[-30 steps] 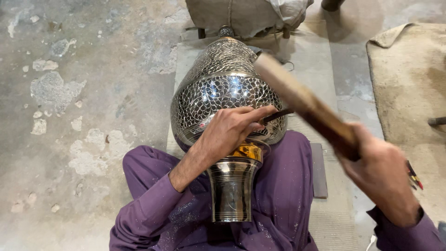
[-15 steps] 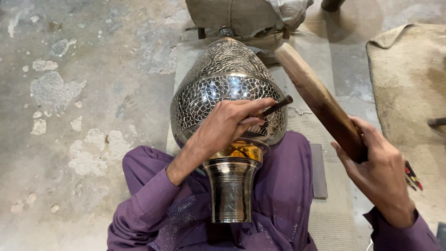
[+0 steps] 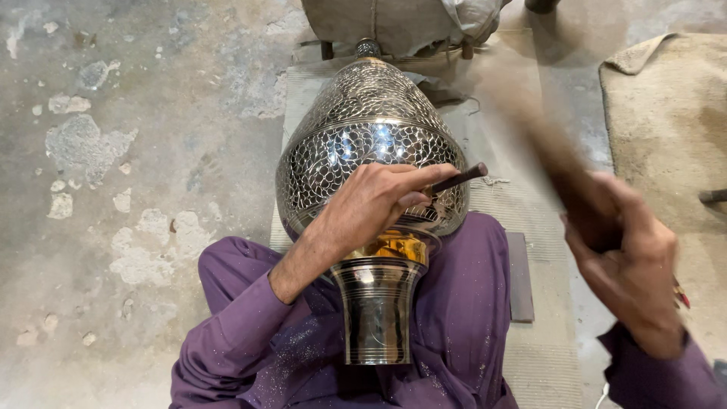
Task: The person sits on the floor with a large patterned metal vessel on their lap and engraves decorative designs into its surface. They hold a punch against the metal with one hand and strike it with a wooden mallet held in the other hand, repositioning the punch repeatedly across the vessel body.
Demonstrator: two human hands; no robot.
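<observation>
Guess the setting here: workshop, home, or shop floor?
Likely a hand metalwork workshop, worked at floor level. A large engraved metal vase lies across the person's lap, the left hand holds a chisel to it, the right hand swings a wooden mallet, over worn concrete floor.

The vase [image 3: 371, 144] was silver metal with an engraved scale pattern, gold at its neck. The sleeves [image 3: 250, 318] and trousers [image 3: 454, 303] were purple. The floor [image 3: 136, 136] was mottled grey, the mat [image 3: 666, 136] beige.

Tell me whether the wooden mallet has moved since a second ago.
Yes. The wooden mallet in the right hand has swung up and to the right, away from the chisel held on the metal vase.
</observation>
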